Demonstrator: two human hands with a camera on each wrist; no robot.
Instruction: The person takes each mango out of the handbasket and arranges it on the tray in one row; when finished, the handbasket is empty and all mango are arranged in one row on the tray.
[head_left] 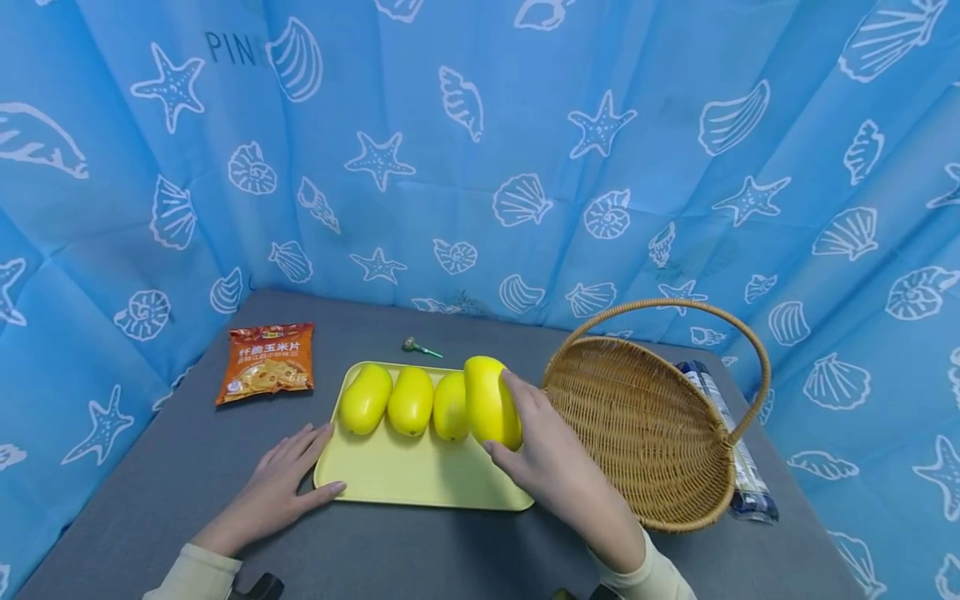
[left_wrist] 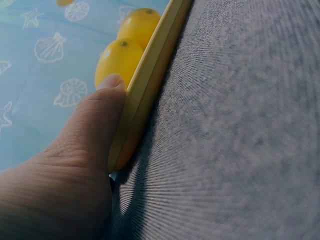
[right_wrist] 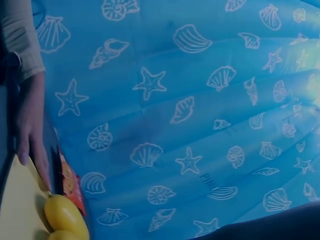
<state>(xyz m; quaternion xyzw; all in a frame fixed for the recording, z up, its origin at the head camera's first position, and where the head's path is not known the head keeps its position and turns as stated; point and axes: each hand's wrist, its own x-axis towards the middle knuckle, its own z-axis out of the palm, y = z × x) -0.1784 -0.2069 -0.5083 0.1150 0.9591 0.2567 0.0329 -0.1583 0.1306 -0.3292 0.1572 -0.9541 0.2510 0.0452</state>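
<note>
In the head view my right hand [head_left: 551, 454] grips a yellow mango [head_left: 489, 400], thumb on its lower end and fingers over its right side. It hangs over the right part of a pale yellow tray [head_left: 390, 479]. Three more mangoes lie in a row along the tray's back: the left one [head_left: 366, 398], the middle one [head_left: 411, 402] and one [head_left: 448, 408] partly behind the held mango. My left hand [head_left: 277, 487] lies with spread fingers at the tray's left end. In the left wrist view its thumb [left_wrist: 97, 115] touches the tray's rim [left_wrist: 142, 95].
A wicker basket [head_left: 652, 442] with a tall handle stands right of the tray. Behind it lies a long, shiny package [head_left: 750, 483]. An orange snack bag [head_left: 266, 362] is at the back left. A small green-stemmed thing [head_left: 422, 347] lies behind the tray. A blue shell-print curtain [head_left: 450, 208] surrounds the table.
</note>
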